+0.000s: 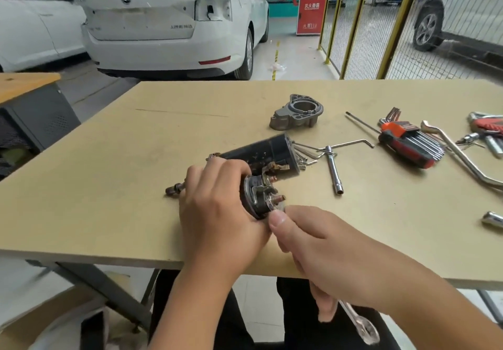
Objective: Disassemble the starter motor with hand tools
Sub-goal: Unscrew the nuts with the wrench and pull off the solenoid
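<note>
Solenoid (258, 200) sits at the near-centre of the table (109, 186), terminal end facing the person, long axis running away up-left toward the black motor body (261, 153) lying just behind it. Left hand (217, 213) wraps the solenoid barrel from the left, fingers curled over the top, holding it steady. Right hand (321, 246) comes in from the right: thumb and forefinger pinch at the lower threaded stud (276, 200), likely on a nut or washer, though the piece itself is too hidden to confirm. Lower fingers of the same hand also hold a wrench (359, 322), which hangs below the table edge.

Stud axis points toward the right hand, so anything coming off should pull straight out along it; right hand is the nearer one.

Solenoid cap is dark with metal tabs and two copper-coloured studs. Aluminium nose housing (298, 112) already lies apart, further back. Socket driver (334, 170) and hex keys (408, 142) lie right of the motor.
</note>
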A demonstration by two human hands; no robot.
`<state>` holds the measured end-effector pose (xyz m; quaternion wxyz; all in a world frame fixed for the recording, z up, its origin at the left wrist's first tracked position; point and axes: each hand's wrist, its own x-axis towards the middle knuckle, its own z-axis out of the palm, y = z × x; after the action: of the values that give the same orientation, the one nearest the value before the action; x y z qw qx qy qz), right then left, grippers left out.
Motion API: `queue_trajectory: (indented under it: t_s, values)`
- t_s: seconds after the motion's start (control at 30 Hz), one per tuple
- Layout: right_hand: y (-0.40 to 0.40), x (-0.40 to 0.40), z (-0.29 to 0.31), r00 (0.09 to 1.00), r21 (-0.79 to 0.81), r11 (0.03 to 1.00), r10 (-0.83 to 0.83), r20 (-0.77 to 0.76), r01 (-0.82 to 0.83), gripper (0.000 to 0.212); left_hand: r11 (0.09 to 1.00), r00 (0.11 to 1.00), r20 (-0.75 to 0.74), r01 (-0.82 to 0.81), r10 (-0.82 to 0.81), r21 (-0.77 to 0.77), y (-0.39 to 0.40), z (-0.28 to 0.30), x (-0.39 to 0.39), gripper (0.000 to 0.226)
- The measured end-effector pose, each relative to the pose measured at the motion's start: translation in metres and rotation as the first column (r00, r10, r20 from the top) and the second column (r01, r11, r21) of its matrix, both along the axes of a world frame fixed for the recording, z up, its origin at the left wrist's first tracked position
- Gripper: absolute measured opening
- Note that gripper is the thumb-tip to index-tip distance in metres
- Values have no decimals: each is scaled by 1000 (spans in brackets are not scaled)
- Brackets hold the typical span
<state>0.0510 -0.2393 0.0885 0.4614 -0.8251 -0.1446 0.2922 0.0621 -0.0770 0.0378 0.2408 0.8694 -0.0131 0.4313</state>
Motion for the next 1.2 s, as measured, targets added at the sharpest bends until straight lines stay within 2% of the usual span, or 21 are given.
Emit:
queue_trajectory:
  t_s: [0.23, 0.3, 0.33, 0.4, 0.47, 0.73, 0.87, 0.93, 1.0, 1.07, 1.2]
  values:
    - [6, 6, 0, 994, -29, 999, -17, -105, 15, 51, 997, 998, -60, -35, 31, -73, -5, 2, 2, 37]
    - [7, 8, 1, 1000, -72, 997, -6, -25, 4, 49, 995, 998, -66, -29, 23, -93, -4, 3, 1, 38]
    - [7, 9, 0, 998, -112, 994, 10, 64, -3, 50, 994, 998, -67, -21, 14, -105, -4, 3, 2, 38]
    - [9, 10, 0, 967, -188, 982, 69, 247, -22, 59, 993, 998, -68, -4, -4, -121, -2, 4, 2, 38]
    - [9, 12, -2, 934, -220, 975, 103, 342, -27, 68, 991, 998, -61, 11, -19, -130, 1, 5, 2, 38]
    - [4, 18, 4, 843, -361, 931, 238, 483, -56, 65, 988, 996, -72, 49, -60, -147, 8, 7, -1, 40]
    - [1, 19, 8, 838, -371, 929, 194, 510, 11, 60, 988, 997, -58, 40, -49, -149, 7, 7, 0, 40]
    - [3, 17, 6, 914, -259, 966, 90, 396, 17, 59, 984, 998, -50, 19, -29, -178, 1, 10, 3, 39]
    - [7, 8, 9, 995, -40, 997, -67, 70, 70, 50, 981, 999, -46, -9, 1, -193, -6, 12, 4, 39]
    - [9, 1, 11, 981, 92, 988, -108, -164, 124, 49, 979, 998, -53, -35, 25, -202, -13, 12, 4, 40]
    - [4, -2, 18, 914, 135, 972, -127, -385, 192, 49, 980, 997, -49, -66, 58, -189, -20, 7, 4, 41]
